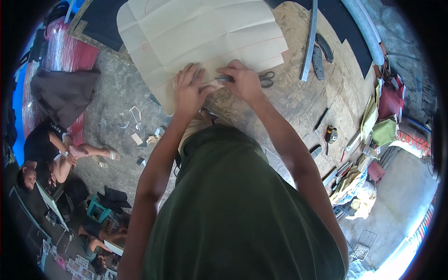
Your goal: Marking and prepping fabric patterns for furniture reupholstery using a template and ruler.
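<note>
A creased paper pattern (200,30) with red lines lies on the worn wooden table (298,105). My left hand (189,88) rests on its lower edge, fingers spread and slightly bent. Just right of it, my right hand (242,81) is closed on a dark, smooth tool (224,78), partly hidden by my fingers. Black scissors handles (268,74) show beside that hand; whether they join the tool is unclear. A long metal straightedge (309,44) and two dark curved pieces (323,49) lie to the right.
A black pen-like item (321,119), a tape measure (331,134) and piled fabrics (389,100) are on the right. Dark sheets (100,23) lie at back left. Two other people sit at left (39,144) and lower left (95,247), near a wrapped red stack (51,46).
</note>
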Demonstrator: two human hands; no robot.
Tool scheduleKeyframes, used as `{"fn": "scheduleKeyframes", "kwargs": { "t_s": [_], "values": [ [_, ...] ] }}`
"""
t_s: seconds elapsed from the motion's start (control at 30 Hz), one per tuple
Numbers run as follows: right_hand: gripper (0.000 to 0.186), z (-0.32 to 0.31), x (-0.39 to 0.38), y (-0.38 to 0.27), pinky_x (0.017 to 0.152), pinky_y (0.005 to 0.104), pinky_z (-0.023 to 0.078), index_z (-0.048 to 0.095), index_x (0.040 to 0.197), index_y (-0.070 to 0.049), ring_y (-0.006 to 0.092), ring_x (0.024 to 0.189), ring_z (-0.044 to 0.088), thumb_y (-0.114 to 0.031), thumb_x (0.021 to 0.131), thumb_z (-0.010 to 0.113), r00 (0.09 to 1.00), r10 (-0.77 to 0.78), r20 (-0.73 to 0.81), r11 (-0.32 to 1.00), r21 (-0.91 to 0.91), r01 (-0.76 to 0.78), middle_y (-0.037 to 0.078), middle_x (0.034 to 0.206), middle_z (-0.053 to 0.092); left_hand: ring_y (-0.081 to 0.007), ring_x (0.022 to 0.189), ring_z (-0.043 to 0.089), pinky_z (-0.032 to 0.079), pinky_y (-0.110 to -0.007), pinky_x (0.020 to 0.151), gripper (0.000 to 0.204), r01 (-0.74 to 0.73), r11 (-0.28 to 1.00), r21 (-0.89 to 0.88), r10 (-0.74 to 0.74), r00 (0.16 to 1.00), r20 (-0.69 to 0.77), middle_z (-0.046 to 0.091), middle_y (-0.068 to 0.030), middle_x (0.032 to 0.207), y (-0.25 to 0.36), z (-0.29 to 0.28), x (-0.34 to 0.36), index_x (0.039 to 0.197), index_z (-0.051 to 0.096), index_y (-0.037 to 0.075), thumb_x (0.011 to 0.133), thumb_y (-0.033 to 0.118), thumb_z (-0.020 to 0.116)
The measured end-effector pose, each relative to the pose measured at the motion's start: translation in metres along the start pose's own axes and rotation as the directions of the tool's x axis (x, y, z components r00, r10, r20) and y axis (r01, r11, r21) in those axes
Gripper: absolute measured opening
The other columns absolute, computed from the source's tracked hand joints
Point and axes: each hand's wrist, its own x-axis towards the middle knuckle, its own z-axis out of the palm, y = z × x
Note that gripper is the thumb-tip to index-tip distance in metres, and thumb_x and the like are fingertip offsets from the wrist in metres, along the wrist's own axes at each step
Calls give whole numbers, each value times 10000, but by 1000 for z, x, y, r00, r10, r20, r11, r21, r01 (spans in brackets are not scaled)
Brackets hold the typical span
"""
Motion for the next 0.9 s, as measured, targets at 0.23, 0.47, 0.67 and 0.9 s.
{"fn": "scheduleKeyframes", "kwargs": {
  "t_s": [0.23, 0.47, 0.67, 0.9],
  "values": [
    [319, 10, 21, 7, 739, 335, 550, 828, 1124, -218, 224, 804, 683, -173, 809, 824, 998, -65, -9, 998, -12, 65, -33, 1035, 671, -290, 1406, 576, 402, -465, 1191, 308, -27, 998, -56, 26, 999, -23, 703, -54, 1403, -26, 10, 1, 1085, 833, 86, 855, 287, 797],
    [289, 12, 26, 3, 781, 371, 572, 821, 1093, -241, 245, 850, 700, -160, 816, 804, 996, -93, 11, 994, -60, 94, -50, 1097, 665, -285, 1368, 602, 409, -457, 1178, 267, 4, 995, -103, -4, 1000, -4, 713, -38, 1391, -34, 9, 8, 1069, 839, 99, 875, 276, 788],
    [360, 17, 24, 1, 768, 368, 568, 809, 1100, -209, 241, 867, 704, -91, 762, 768, 991, -117, -64, 993, -34, 115, -47, 1100, 681, -275, 1351, 613, 424, -425, 1157, 243, 26, 986, -164, -25, 1000, 6, 727, -55, 1382, -34, 5, 12, 1069, 839, 87, 906, 259, 786],
    [446, 1, 14, -22, 766, 364, 568, 778, 1117, -156, 245, 898, 703, -43, 689, 716, 873, -300, -383, 953, -91, 288, -39, 1126, 700, -268, 1239, 671, 463, -425, 1100, 267, -115, 981, 156, 134, 984, -114, 772, -55, 1273, 5, -35, 40, 1123, 798, 62, 939, 251, 753]
  ]
}}
